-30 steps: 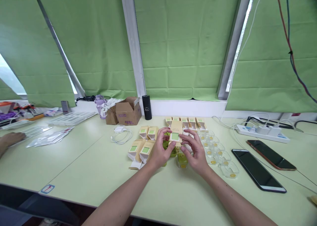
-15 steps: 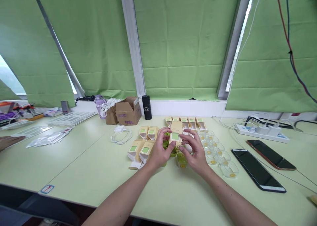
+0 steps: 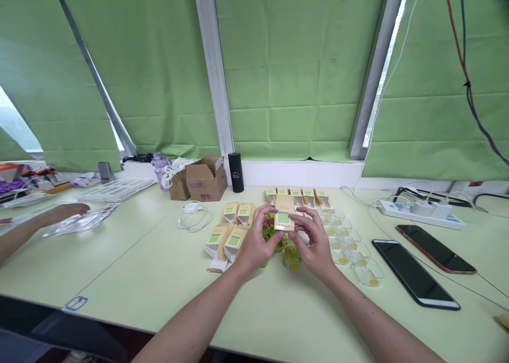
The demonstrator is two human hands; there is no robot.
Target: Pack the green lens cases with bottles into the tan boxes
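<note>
Both of my hands hold one small tan carton with a green label (image 3: 283, 214) just above the table. My left hand (image 3: 257, 242) grips its left side with curled fingers, and my right hand (image 3: 314, 241) pinches its right edge. Under my hands sit green-filled clear cups (image 3: 293, 256). More tan cartons lie to the left (image 3: 225, 240) and stand in a row behind (image 3: 302, 195). Several clear cups with yellow dots (image 3: 350, 246) sit to the right.
Two phones (image 3: 415, 273) lie at the right beside a power strip (image 3: 421, 212). A brown cardboard box (image 3: 204, 180), a black bottle (image 3: 236, 172) and a white cable (image 3: 194, 217) stand behind. Another person's hand (image 3: 63, 212) rests on plastic bags at the far left.
The carton has shifted slightly in my fingers. The other person's hand at the far left has moved right, onto the plastic bags.
</note>
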